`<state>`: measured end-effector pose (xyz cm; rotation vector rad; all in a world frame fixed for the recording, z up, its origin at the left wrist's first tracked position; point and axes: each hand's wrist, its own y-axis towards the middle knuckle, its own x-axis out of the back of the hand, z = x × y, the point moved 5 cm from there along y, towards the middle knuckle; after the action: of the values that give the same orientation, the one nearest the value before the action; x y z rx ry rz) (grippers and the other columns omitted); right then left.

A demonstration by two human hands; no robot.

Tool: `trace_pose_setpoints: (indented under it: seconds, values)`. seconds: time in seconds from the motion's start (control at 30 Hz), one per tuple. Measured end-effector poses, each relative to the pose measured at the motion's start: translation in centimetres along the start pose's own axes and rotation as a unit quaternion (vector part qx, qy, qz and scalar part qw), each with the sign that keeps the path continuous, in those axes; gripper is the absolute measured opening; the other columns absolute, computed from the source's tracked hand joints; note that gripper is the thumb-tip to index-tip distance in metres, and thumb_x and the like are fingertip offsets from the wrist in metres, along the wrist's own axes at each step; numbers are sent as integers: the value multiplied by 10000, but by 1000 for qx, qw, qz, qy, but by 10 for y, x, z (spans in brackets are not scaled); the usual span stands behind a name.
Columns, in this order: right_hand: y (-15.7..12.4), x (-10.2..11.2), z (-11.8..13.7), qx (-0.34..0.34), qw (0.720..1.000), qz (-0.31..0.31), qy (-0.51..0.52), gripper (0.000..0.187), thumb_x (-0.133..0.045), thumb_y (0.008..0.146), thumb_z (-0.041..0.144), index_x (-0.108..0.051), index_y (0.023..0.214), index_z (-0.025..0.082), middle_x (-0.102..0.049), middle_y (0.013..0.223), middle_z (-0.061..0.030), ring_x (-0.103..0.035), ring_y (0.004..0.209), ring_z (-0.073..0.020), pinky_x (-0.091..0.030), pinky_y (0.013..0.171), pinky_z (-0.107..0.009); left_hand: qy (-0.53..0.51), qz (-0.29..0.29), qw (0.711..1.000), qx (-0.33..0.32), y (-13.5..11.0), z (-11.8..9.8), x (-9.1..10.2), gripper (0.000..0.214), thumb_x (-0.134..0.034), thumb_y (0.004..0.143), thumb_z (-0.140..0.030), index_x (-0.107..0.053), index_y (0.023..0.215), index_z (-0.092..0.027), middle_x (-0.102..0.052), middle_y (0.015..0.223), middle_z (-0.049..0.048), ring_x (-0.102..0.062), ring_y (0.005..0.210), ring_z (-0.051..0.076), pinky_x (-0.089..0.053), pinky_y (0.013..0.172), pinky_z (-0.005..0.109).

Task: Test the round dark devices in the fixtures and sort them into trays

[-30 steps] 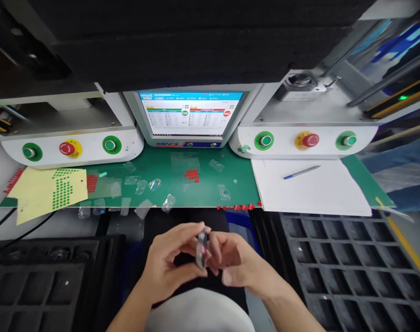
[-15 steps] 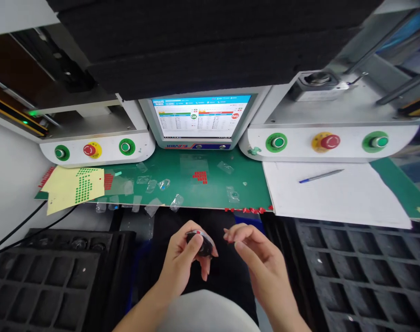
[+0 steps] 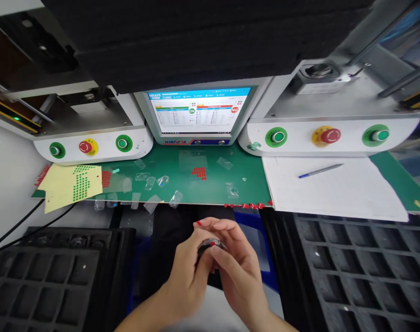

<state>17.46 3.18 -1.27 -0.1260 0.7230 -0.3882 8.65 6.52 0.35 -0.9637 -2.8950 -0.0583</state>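
My left hand [image 3: 189,272] and my right hand [image 3: 236,269] are joined below the bench edge, both closed round a small round black part [image 3: 207,244] with a red dot on it. The part is mostly hidden by my fingers. A red sticker clings to a left fingertip [image 3: 198,223]. Above them the green mat [image 3: 210,182] carries a patch of red stickers [image 3: 200,172] and several scraps of clear film [image 3: 151,182].
A monitor [image 3: 197,113] stands behind the mat between two white consoles with green and red buttons [image 3: 88,146] [image 3: 326,135]. A yellow sheet of green dots [image 3: 73,184] lies left; white paper with a pen [image 3: 321,170] lies right. Black compartment trays [image 3: 40,281] [image 3: 362,267] flank my lap.
My right hand, apart from the left half a second ago, has closed in onto the black part held in the left hand. The camera shifted slightly.
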Motion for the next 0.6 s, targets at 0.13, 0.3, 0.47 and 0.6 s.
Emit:
trace_pose_setpoints:
  seconds: [0.13,0.3,0.47,0.6]
  values:
    - [0,-5,2,-2,1000,-7,30,142,-703,821,238,-690,952,292,-721,1027,-10,-688,1009,-166,-557,822,-226,54,9,997,-51,0,-7,0,163,-390,1014,-182,-544,1054,-214,-639,904,22,-603,794,128,-490,733,224]
    - [0,-9,1,35,996,-68,39,184,-616,782,154,-701,881,283,-717,946,18,-682,896,-104,-533,798,-180,122,10,986,-110,1,-12,-3,224,-407,963,-98,-521,1113,-219,-680,1008,51,-652,917,154,-504,808,233]
    - [0,-8,-4,48,994,-93,37,105,-636,836,202,-693,870,283,-693,914,20,-680,860,-111,-537,777,-205,142,3,984,-108,1,-12,-3,223,-395,964,-90,-505,1083,-244,-680,943,29,-647,826,159,-506,742,242]
    - [-1,-7,0,54,996,-67,30,52,-655,856,270,-697,888,275,-692,908,-7,-681,867,-146,-552,760,-242,97,20,991,-86,2,-11,-3,248,-379,976,-105,-511,1132,-244,-683,1017,53,-640,880,173,-503,777,267]
